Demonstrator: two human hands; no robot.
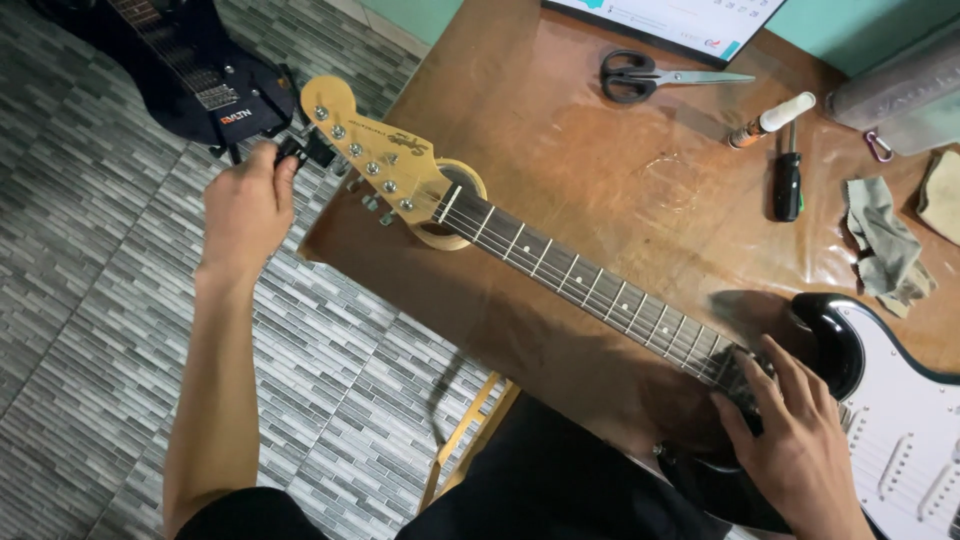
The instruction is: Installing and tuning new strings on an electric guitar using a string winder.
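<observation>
An electric guitar with a black body and white pickguard is laid across a brown tabletop, its pale wooden headstock projecting past the tabletop's edge over a grey tiled floor. The neck is propped just behind the headstock on a roll of tape.

A small black tool is pinched between the fingertips of the left hand, which is closed around it and held against the side of the headstock, beside the row of tuning pegs. What kind of tool it is cannot be made out.

The right hand is spread open and pressed flat on the strings where the dark fretboard meets the body, with nothing gripped.

Beyond the right hand, further across the tabletop, a black-handled screwdriver is seen lying beside a small white-capped tube. Farther off, black-handled scissors are left near the tabletop's far edge. To the outer side of the right hand, a crumpled grey cloth is lying just past the guitar's upper horn.

Beyond the left hand, on the floor, a second dark guitar is partly seen. Beneath the tabletop's near edge, a wooden frame is visible, its nature unclear.
</observation>
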